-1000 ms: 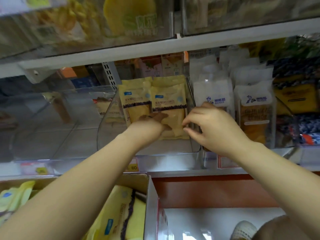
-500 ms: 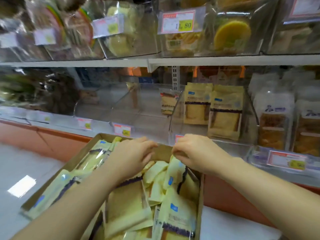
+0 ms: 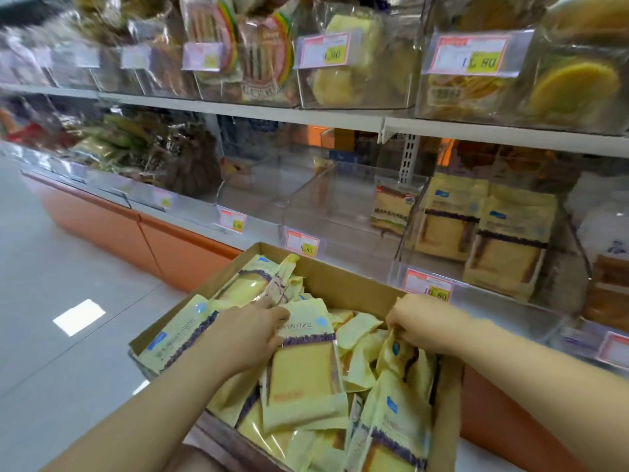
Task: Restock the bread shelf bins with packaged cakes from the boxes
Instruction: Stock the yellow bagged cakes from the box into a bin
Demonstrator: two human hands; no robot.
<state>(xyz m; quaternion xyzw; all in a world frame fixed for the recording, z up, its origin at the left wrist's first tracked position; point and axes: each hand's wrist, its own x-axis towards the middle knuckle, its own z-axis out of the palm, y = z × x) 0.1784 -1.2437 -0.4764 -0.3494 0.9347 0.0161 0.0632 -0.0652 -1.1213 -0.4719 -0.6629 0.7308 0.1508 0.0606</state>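
**Head view, shop aisle.** At left lie a pale tiled floor [image 3: 51, 267] and the orange shelf base [image 3: 183, 257]. Price tags run along the lower shelf edge. The leftmost legible tag [image 3: 232, 221] shows "80" and the next tag [image 3: 302, 242] shows ".80"; the rest of their print is too blurred to read.

At centre, an open cardboard box [image 3: 340, 281] stands just before the shelf, filled with yellow cake packs. Each pack has a purple band, a blue corner label and a clear window, and the lettering cannot be read. The left hand [image 3: 252, 332] is in the box, its fingers curled over the top edge of the central cake pack [image 3: 306, 362], gripping it. The right hand [image 3: 418, 321] pinches the upper edge of a second cake pack [image 3: 400, 356] near the box's right wall.

At right, a third tag [image 3: 429, 284] appears to read "10.80". It sits below a clear shelf bin [image 3: 410, 226] holding 2 upright shelf packs [image 3: 507, 247] of the same yellow kind. An upper-shelf tag [image 3: 471, 56] ends in "80".

Compared with 1 s ago, both hands have left this bin. At 0.5 s ago they were just above the boxed packs.
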